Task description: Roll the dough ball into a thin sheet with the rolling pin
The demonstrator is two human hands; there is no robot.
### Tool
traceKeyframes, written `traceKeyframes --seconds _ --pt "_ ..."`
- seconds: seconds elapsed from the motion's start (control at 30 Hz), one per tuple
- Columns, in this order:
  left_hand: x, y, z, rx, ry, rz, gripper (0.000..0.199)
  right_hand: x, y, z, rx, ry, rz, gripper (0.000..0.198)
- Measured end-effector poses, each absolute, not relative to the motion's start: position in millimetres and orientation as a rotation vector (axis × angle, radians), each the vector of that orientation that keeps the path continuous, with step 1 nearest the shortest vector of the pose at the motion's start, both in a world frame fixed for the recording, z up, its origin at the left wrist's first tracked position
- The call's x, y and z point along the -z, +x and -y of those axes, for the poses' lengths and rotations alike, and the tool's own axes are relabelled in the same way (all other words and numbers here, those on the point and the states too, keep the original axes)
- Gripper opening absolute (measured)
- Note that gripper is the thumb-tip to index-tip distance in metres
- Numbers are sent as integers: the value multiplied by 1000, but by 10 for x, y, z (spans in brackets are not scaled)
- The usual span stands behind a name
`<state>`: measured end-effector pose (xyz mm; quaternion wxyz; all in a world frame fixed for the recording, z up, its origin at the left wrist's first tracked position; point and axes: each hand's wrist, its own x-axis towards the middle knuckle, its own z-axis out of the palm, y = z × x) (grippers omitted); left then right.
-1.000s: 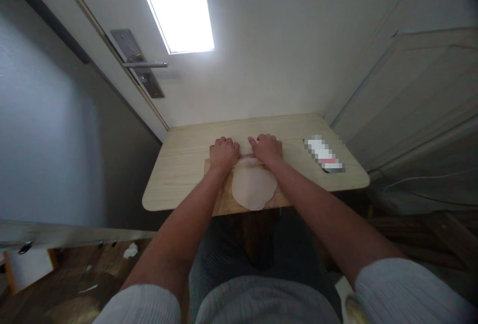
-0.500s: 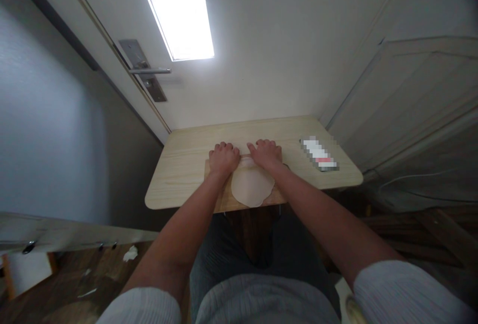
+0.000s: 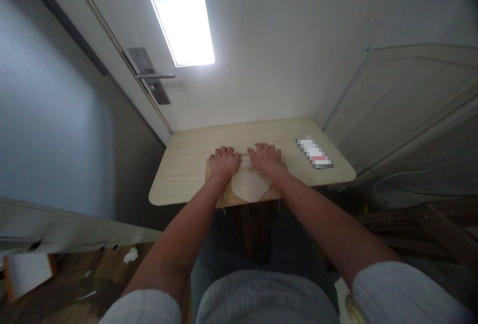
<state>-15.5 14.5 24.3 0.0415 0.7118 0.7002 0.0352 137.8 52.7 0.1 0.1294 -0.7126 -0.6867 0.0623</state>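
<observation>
A pale door point(image 3: 261, 80) with a bright glass pane point(image 3: 188, 25) and a metal handle point(image 3: 159, 76) fills the upper part of the view. Against it stands a light wood-grain desk point(image 3: 181, 167). On the desk's near edge, in front of the person, lies a tan board point(image 3: 226, 198), and on that a pale, flat, roughly round sheet point(image 3: 249, 187). Palms down, the left hand point(image 3: 225, 161) and right hand point(image 3: 265, 156) sit at the sheet's far side, a small gap between them, fingers bent over. A thin rod point(image 3: 244, 155) shows in that gap, its long axis running left to right across the body. Both hands appear to press on it; whether the fingers close around it cannot be told. Most of the sheet lies from the hands toward the person; the right hand is nearer, overlapping its edge. Rightward on the desk rests a pixelated, phone-like object point(image 3: 314, 153).
</observation>
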Motion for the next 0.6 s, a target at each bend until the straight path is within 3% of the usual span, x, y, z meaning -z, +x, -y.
traceKeyframes --seconds 0.17,0.6 --pt "-191 -131 -62 -262 2235 -2220 47 -12 1386 -421 -177 -2061 1990 53" --pt "-160 -118 138 -268 2301 -2216 47 -1 1437 -134 -39 -1969 2089 48"
